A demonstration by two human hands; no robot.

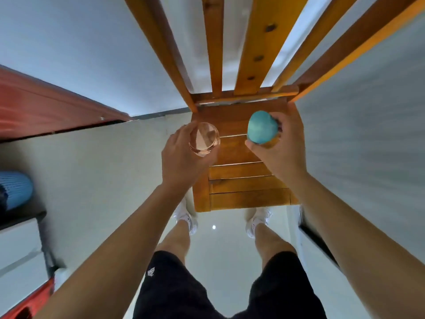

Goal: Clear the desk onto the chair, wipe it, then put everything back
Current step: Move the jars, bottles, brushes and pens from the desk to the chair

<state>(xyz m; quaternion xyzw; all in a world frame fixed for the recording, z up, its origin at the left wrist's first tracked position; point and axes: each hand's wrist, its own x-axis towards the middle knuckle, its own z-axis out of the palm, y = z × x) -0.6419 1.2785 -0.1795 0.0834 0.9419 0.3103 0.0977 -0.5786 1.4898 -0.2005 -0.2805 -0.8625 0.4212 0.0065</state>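
My left hand (181,157) grips a clear glass (204,139) over the left edge of the wooden chair (243,187) seat. My right hand (281,149) wraps a teal-topped object (262,127) above the seat's back right. Can't tell if either one touches the seat.

The slatted chair (241,185) is orange-brown wood, the glass (204,139) clear with a pinkish tint, the container (262,127) teal on top, the shorts (179,291) black, the shoes (186,217) white, the ribbed object (16,187) blue.
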